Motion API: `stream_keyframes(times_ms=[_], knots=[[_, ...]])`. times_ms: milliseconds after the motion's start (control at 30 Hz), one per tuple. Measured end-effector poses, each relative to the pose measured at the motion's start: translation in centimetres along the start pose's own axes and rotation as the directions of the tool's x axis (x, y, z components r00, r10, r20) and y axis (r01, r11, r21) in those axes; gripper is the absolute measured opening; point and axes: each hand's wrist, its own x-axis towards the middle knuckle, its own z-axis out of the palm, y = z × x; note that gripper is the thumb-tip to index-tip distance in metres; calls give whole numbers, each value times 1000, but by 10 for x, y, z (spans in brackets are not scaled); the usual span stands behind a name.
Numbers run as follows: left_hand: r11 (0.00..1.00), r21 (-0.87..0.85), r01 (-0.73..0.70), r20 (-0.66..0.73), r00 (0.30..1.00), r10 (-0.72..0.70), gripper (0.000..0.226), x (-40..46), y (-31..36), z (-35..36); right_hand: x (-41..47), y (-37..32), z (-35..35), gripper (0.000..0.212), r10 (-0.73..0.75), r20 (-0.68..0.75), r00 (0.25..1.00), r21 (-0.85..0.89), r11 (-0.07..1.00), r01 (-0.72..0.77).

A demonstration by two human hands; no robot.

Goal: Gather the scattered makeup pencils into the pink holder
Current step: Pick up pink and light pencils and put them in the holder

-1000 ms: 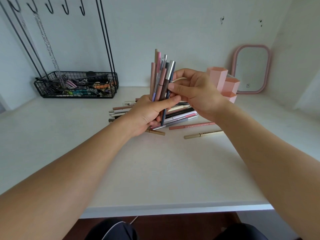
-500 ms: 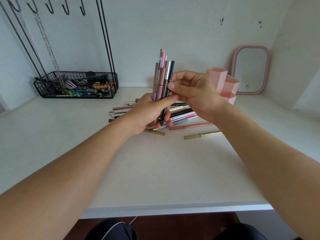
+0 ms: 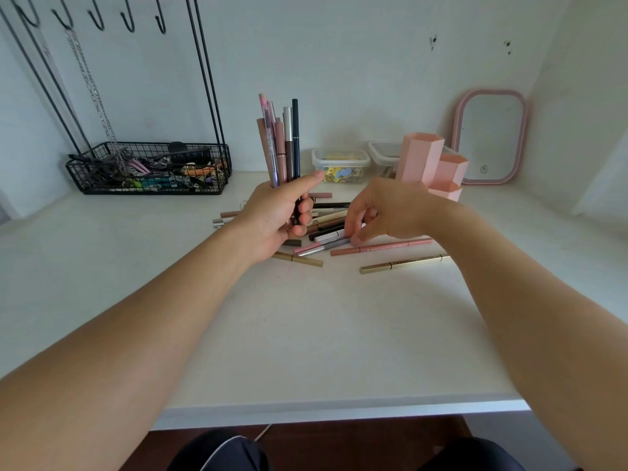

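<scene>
My left hand (image 3: 277,217) grips an upright bunch of makeup pencils (image 3: 282,144), pink, brown, silver and black, above the white table. Under and beside it lies a pile of scattered pencils (image 3: 328,220). My right hand (image 3: 380,209) is down at the pile, fingertips touching a silver-grey pencil (image 3: 323,245); nothing is lifted. A long pink pencil (image 3: 380,247) and two gold pencils (image 3: 402,263) (image 3: 298,259) lie nearer me. The pink holder (image 3: 433,164), three hexagonal tubes of stepped height, stands just behind my right hand.
A black wire basket (image 3: 149,168) of clips with a hook stand sits at the back left. Two clear lidded boxes (image 3: 341,164) stand against the wall behind the pile. A pink-framed mirror (image 3: 489,136) leans at the back right. The table's front edge (image 3: 339,407) is near me.
My right hand has let go of the held bunch and dropped to the pile on the table. My left hand still holds the bunch upright, now neatly aligned.
</scene>
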Motion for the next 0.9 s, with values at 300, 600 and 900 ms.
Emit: stream_keyframes(times_ms=[300, 600, 900], knots=[[996, -91, -15, -80, 997, 8, 36, 5, 0, -4, -2, 9, -8, 6, 6, 32, 999, -120, 993, -2], [998, -48, -39, 69, 997, 42, 37, -2, -4, 4, 1, -9, -6, 7, -58, -157, 986, 806, 569, 162], [986, 113, -122, 113, 988, 109, 40, 0, -11, 5, 12, -21, 11, 4, -5, -279, 960, 870, 422, 255]])
